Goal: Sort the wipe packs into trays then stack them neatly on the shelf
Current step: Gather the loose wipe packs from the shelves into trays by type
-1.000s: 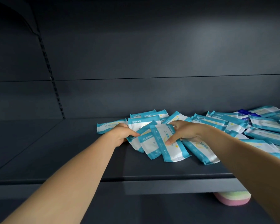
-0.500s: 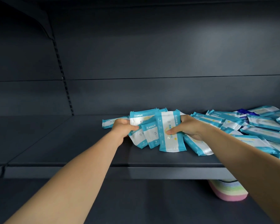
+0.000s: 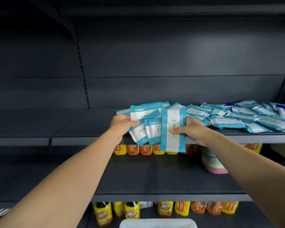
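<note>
The left hand (image 3: 122, 125) pinched several overlapping wipe packs (image 3: 148, 127) by their left edges, and the right hand (image 3: 190, 129) gripped the frontmost pack (image 3: 172, 130) upright, thumb across its face. The bunch hung over the front edge of the shelf (image 3: 82, 129); more loose packs (image 3: 240, 117) lay scattered toward its right end.

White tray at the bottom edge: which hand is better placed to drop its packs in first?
Probably the right hand: its single pack hangs upright past the shelf edge, almost straight above the white tray. The left hand grips a fanned bunch farther left.
</note>
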`<state>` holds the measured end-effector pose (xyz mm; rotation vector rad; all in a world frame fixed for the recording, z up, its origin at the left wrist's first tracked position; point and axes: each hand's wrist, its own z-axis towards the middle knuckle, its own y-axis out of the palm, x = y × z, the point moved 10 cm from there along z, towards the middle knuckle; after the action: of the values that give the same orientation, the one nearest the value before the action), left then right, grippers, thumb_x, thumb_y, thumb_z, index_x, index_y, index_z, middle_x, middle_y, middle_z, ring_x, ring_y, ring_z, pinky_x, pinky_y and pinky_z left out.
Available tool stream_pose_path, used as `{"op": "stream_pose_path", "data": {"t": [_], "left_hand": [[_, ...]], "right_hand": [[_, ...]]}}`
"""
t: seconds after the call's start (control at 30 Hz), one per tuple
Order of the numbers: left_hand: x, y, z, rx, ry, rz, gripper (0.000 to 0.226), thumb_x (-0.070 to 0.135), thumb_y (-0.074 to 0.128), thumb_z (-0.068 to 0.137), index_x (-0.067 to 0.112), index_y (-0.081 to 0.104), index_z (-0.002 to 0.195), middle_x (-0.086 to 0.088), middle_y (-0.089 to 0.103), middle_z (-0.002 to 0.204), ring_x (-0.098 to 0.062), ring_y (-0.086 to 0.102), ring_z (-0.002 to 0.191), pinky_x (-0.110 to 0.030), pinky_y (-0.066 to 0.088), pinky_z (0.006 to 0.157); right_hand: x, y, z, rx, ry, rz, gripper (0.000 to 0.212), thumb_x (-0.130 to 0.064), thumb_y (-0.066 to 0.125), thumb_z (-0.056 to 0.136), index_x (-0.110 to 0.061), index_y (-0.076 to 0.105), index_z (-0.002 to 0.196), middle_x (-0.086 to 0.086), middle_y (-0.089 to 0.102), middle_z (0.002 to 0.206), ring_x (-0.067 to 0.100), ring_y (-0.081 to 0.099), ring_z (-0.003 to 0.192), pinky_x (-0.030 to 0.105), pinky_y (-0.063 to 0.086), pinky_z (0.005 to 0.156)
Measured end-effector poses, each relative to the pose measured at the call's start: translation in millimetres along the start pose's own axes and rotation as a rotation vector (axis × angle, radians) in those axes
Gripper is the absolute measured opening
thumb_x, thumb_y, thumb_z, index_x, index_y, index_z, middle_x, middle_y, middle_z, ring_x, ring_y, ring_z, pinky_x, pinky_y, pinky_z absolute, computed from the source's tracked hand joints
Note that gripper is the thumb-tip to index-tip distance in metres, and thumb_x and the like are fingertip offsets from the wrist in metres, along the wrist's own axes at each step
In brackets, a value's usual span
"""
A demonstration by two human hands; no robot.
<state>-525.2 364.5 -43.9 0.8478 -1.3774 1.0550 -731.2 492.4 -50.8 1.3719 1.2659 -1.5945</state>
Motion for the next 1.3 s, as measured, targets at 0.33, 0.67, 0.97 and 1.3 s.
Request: {"op": "stream_pose_path", "data": {"t": [0.33, 0.67, 0.97, 1.3], "left_hand": [[-114, -21, -126, -0.031, -0.156, -0.021, 0.022, 0.001, 0.073, 0.078, 0.006, 0.068, 0.099, -0.009, 0.07, 0.101, -0.022, 0.067, 0.089, -0.032, 0.055, 0.073], [-289, -3, -173, -0.042, -0.439, -0.001, 0.013, 0.001, 0.073, 0.077, 0.01, 0.068, 0.084, -0.01, 0.07, 0.091, -0.02, 0.066, 0.076, -0.036, 0.055, 0.076], [-495, 28, -194, -0.06, -0.764, 0.115, 0.023, 0.0, 0.074, 0.076, 0.0, 0.069, 0.099, -0.014, 0.069, 0.095, -0.021, 0.063, 0.077, -0.025, 0.047, 0.063], [-670, 47, -209, -0.105, -1.012, 0.242, 0.031, 0.003, 0.077, 0.073, 0.003, 0.07, 0.104, -0.013, 0.07, 0.098, -0.027, 0.066, 0.09, -0.034, 0.051, 0.077]], "right_hand": [[102, 58, -125, 0.001, 0.182, 0.194, 0.026, 0.0, 0.055, 0.091, -0.005, 0.057, 0.116, 0.01, 0.068, 0.11, 0.024, 0.067, 0.094, 0.041, 0.055, 0.084], [276, 68, -159, 0.086, 0.453, 0.268, 0.012, 0.001, 0.055, 0.091, -0.005, 0.06, 0.101, 0.014, 0.068, 0.107, 0.028, 0.066, 0.092, 0.044, 0.054, 0.084], [485, 81, -163, 0.102, 0.773, 0.297, 0.016, 0.009, 0.051, 0.09, -0.003, 0.06, 0.098, 0.02, 0.065, 0.107, 0.035, 0.064, 0.095, 0.049, 0.052, 0.087], [664, 119, -167, 0.038, 1.005, 0.258, 0.029, 0.011, 0.054, 0.086, -0.001, 0.056, 0.112, 0.021, 0.064, 0.115, 0.04, 0.061, 0.106, 0.055, 0.048, 0.095]]}}
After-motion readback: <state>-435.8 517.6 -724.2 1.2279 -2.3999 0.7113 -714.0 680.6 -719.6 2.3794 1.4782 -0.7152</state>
